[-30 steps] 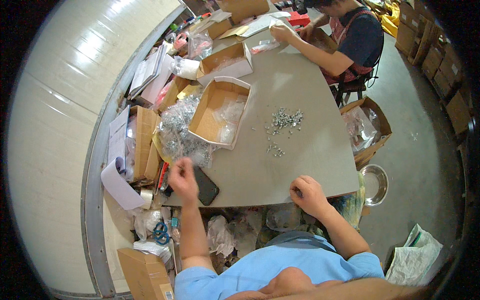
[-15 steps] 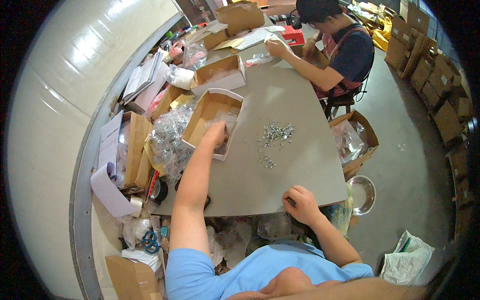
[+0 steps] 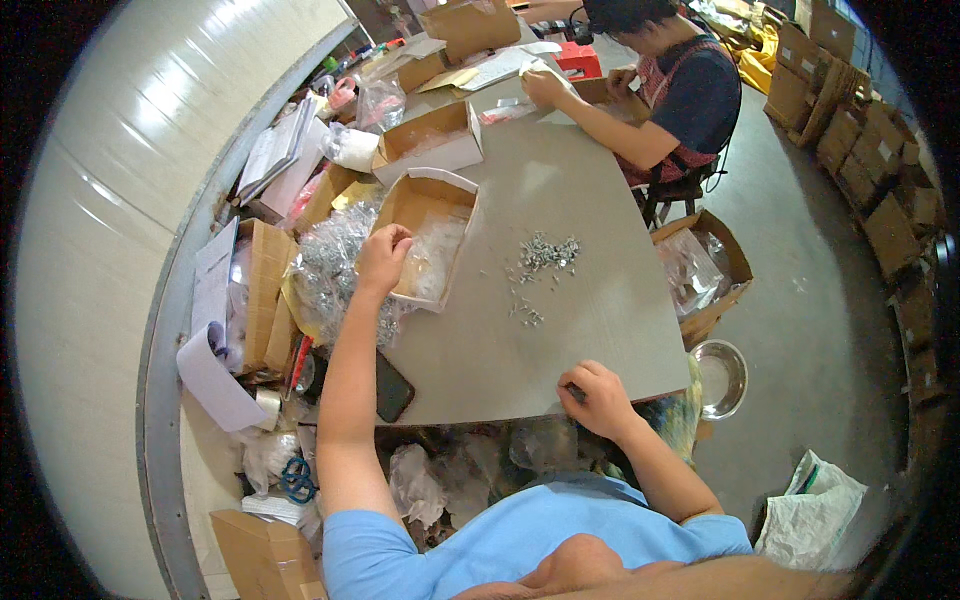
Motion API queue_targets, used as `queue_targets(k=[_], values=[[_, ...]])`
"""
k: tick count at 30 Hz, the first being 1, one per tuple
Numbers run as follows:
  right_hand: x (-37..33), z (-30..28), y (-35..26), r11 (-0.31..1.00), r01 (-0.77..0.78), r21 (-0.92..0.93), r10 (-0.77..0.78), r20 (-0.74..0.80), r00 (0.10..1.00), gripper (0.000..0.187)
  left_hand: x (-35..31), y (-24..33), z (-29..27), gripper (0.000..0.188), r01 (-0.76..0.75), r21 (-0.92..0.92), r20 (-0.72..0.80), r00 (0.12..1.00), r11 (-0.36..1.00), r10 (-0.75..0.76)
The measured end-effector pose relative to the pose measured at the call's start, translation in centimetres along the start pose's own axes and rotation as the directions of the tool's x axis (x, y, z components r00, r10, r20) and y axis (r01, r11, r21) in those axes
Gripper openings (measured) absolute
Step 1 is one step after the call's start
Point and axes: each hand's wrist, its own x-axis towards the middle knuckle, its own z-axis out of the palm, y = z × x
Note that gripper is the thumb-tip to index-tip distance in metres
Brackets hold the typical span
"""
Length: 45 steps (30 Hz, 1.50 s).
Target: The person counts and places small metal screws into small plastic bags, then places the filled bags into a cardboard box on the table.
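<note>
My left hand (image 3: 383, 258) hovers at the left edge of an open cardboard box (image 3: 458, 190) with clear plastic bags (image 3: 437, 245) inside. Its fingers and thumb are pressed together, and what they hold, if anything, is too small to make out. At the table's front edge, my right hand (image 3: 597, 398) is curled closed, its contents hidden by the fingers. Between my hands and farther off, a loose pile of small metal screws (image 3: 547, 254) lies on the grey table (image 3: 500, 370), with several more screws (image 3: 526, 312) scattered nearer me.
A large clear bag of metal parts (image 3: 335, 265) lies left of the box. A dark phone (image 3: 394, 388) rests near the front edge. Another white-sided box (image 3: 440, 150) stands behind. A co-worker (image 3: 680, 110) sits at the far right side, above a floor carton (image 3: 738, 262) and metal bowl (image 3: 720, 378).
My left hand has come up out of the box and moved left to its edge, uncovering the plastic bags and the phone. My right hand stays curled at the table edge.
</note>
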Motion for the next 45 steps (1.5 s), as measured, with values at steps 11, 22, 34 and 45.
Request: queue_targets(k=[11, 22, 34, 45], values=[[2.0, 0.0, 0.4, 0.985, -0.170, -0.036, 0.173, 0.106, 0.979, 0.015, -17.0, 9.8, -3.0, 0.022, 0.417, -0.618, 0.344, 0.906, 0.666, -0.248], [9.8, 2.3, 2.2, 0.934, -0.104, -0.342, 0.145, 0.098, 0.984, 0.031, -32.4, 9.9, 4.8, 0.015, 0.731, -0.564, 0.759, 0.642, 0.385, -0.107], [7.3, 2.3, 0.6, 0.882, -0.060, -0.467, 0.154, 0.167, 0.974, 0.015, -33.5, 14.6, 12.8, 0.049, 0.695, -0.529, 0.814, 0.578, 0.487, 0.060], [10.8, 2.5, 0.7, 0.959, 0.005, -0.285, 0.058, 0.214, 0.975, 0.033, -35.4, 14.0, 15.4, 0.051, 0.742, -0.582, 0.812, 0.513, 0.331, 0.278]])
